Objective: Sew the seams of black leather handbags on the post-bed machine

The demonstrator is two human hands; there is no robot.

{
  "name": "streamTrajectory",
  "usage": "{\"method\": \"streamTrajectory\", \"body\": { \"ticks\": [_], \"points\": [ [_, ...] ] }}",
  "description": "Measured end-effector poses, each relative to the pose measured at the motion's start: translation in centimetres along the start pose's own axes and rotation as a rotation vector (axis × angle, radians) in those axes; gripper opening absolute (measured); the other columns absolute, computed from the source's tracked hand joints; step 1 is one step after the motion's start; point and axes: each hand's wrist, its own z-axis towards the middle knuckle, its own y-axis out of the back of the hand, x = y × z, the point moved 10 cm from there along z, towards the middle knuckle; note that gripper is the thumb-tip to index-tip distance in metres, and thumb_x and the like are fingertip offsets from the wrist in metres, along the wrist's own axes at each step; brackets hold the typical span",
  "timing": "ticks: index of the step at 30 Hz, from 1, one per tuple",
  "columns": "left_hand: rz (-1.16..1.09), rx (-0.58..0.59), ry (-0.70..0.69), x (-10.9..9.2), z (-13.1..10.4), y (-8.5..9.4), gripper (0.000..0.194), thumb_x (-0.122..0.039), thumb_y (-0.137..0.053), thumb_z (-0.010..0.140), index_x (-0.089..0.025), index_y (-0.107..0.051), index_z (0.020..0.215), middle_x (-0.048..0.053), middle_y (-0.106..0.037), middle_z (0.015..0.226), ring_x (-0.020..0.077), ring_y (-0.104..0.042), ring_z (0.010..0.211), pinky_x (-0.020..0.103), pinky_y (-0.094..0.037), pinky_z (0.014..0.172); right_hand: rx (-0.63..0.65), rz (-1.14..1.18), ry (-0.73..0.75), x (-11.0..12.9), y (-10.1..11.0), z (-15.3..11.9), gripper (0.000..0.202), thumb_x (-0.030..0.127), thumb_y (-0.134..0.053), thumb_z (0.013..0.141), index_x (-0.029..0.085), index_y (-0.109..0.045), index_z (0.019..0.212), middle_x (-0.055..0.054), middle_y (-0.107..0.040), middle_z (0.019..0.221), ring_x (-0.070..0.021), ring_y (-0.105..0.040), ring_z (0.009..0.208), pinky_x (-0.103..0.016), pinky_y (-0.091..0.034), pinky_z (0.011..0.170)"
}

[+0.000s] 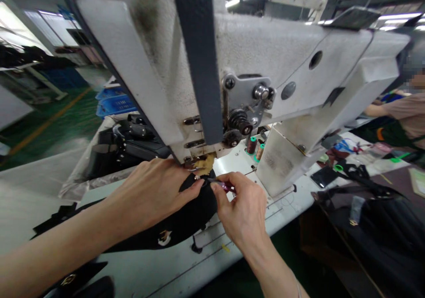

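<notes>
My left hand (pixel 161 187) reaches in from the left and grips the edge of a black bag piece (pixel 186 220) beneath the sewing machine's head (pixel 195 152). Thumb and fingers are closed on it. A gold-coloured fitting (pixel 164 237) shows on the piece. In my right hand (pixel 244 207) is a small tool with a shiny purple handle (pixel 228 186), pinched between thumb and fingers. Its tip meets the black piece close to my left thumb; its exact kind is hidden by my fingers. A tan, cloth-like scrap (pixel 206 163) sits around the presser area just above.
The white sewing machine arm (pixel 282 54) spans overhead. Thread spools (pixel 251 145) stand behind the needle area. Black bag parts (pixel 133 145) and blue crates (pixel 114 99) are at left. A phone (pixel 323 176) and a black bag (pixel 368 214) lie right, near another person (pixel 403 116).
</notes>
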Motion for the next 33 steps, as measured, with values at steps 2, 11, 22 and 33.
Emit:
{"method": "streamTrajectory", "body": {
  "ticks": [2, 11, 22, 33],
  "points": [
    [0.065, 0.002, 0.010, -0.5, 0.2, 0.1, 0.031, -0.045, -0.052, 0.097, -0.021, -0.071, 0.094, 0.007, -0.074, 0.085, 0.0293, -0.071, 0.071, 0.043, -0.053, 0.060, 0.011, 0.005, 0.020, -0.1, 0.0, 0.2, 0.008, 0.030, -0.068, 0.086, 0.028, -0.075, 0.090, 0.003, -0.073, 0.080, -0.0148, -0.061, 0.063, -0.029, -0.034, 0.063],
    [0.152, -0.247, -0.176, -3.3, -2.5, 1.8, 0.026, -0.027, -0.043, 0.103, -0.020, -0.068, 0.107, 0.005, -0.075, 0.100, 0.0221, -0.074, 0.087, 0.035, -0.061, 0.069, 0.041, -0.037, -0.021, 0.5, 0.2, 0.3, 0.007, 0.028, -0.068, 0.088, 0.027, -0.074, 0.090, 0.002, -0.074, 0.084, -0.0170, -0.066, 0.070, -0.030, -0.034, 0.065],
    [0.353, -0.332, -0.379, -7.1, -5.5, 1.1, 0.041, 0.005, -0.041, 0.092, -0.001, -0.059, 0.128, 0.013, -0.071, 0.118, 0.0277, -0.067, 0.111, 0.037, -0.057, 0.086, 0.010, -0.071, 0.034, 1.1, 0.4, 0.5, 0.006, 0.025, -0.067, 0.087, 0.026, -0.073, 0.089, 0.001, -0.073, 0.082, -0.0195, -0.069, 0.076, -0.032, -0.033, 0.064],
    [0.439, -0.376, -0.302, -8.9, -4.7, 1.7, 0.036, 0.008, -0.043, 0.090, 0.002, -0.068, 0.114, 0.011, -0.073, 0.112, 0.0260, -0.065, 0.103, 0.037, -0.052, 0.078, 0.027, -0.053, 0.026, 0.7, 0.4, 0.5, 0.007, 0.026, -0.068, 0.086, 0.027, -0.074, 0.090, 0.002, -0.074, 0.082, -0.0186, -0.068, 0.073, -0.031, -0.035, 0.066]
  ]
}}
